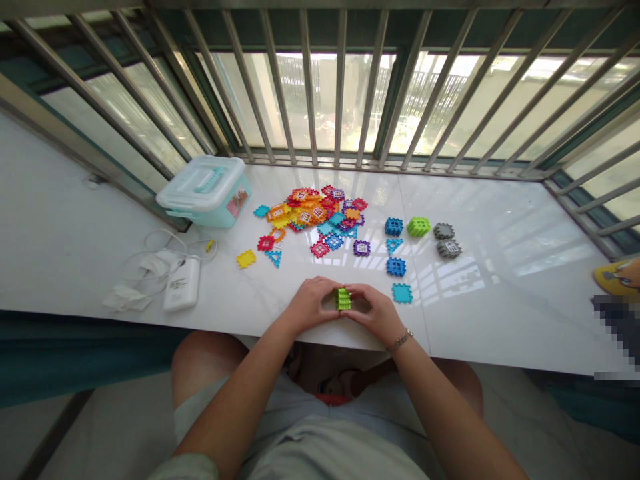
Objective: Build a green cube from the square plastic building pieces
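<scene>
Here, left hand (310, 303) and right hand (376, 312) both pinch a small green block stack (343, 299) between fingertips, at the near edge of the white sill (500, 267). Blue tiles (396, 267) just beyond; the mixed tile pile (315, 213) farther, storage box (205, 190) far left.

The white, glossy tabletop (500, 267) carries a pale turquoise storage box (205, 190) at its left, lid closed. Nearer the front edge lies a white power bank (181, 285) with a cable, and beside it something crumpled, perhaps tissue (127, 298). In the middle is a pile of colourful tiles (315, 213). To its right are blue tiles (394, 227), a green stack (419, 226) and grey tiles (447, 240). A teal tile (402, 293) lies alone near the front.
</scene>
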`<state>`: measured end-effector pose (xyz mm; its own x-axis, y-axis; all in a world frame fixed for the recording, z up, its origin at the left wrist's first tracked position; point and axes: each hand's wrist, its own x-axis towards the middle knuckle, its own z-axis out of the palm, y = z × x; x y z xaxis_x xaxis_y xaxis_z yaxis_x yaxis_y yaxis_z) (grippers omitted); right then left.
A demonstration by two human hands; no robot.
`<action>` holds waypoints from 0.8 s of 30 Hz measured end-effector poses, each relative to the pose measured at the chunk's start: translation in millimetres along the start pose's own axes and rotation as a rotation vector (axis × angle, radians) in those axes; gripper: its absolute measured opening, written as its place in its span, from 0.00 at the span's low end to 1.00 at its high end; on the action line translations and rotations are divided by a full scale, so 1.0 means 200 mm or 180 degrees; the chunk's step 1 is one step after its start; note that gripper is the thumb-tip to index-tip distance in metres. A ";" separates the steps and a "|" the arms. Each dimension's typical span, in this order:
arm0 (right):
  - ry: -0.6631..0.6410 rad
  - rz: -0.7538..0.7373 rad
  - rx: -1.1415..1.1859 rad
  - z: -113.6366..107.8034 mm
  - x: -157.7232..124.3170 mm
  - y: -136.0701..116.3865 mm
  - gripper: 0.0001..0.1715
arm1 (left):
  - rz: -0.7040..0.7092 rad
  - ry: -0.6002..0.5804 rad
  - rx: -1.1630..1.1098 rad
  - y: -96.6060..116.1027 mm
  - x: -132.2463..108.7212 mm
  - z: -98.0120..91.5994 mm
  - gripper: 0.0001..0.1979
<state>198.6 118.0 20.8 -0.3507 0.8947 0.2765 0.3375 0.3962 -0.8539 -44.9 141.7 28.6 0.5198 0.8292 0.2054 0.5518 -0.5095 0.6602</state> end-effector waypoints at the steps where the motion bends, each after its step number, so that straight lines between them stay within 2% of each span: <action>1: 0.0008 -0.0010 -0.0001 0.00 0.00 0.00 0.29 | 0.0015 -0.0003 0.0008 0.00 0.00 0.00 0.28; 7: 0.0161 -0.0045 -0.0157 0.02 -0.01 0.01 0.24 | 0.0035 0.0057 0.0174 -0.03 -0.02 0.02 0.32; 10: 0.0212 -0.0097 -0.0293 0.02 -0.01 0.01 0.20 | 0.0086 -0.0009 0.0203 -0.04 -0.02 0.02 0.37; 13: 0.0169 -0.0138 -0.0354 0.02 -0.01 0.00 0.20 | 0.0141 -0.0075 0.0204 -0.04 -0.02 0.02 0.40; 18: 0.0014 -0.0252 -0.0456 0.00 -0.02 -0.03 0.19 | 0.0165 -0.0105 0.0175 -0.04 -0.02 0.01 0.40; 24: 0.0151 -0.0266 -0.0459 0.01 -0.01 -0.02 0.15 | 0.0221 -0.0197 0.0300 -0.02 -0.02 0.00 0.41</action>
<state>196.4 114.0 22.9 -0.3423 0.8648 0.3673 0.4319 0.4920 -0.7559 -50.3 140.2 25.0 0.5965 0.7769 0.2015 0.5703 -0.5870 0.5746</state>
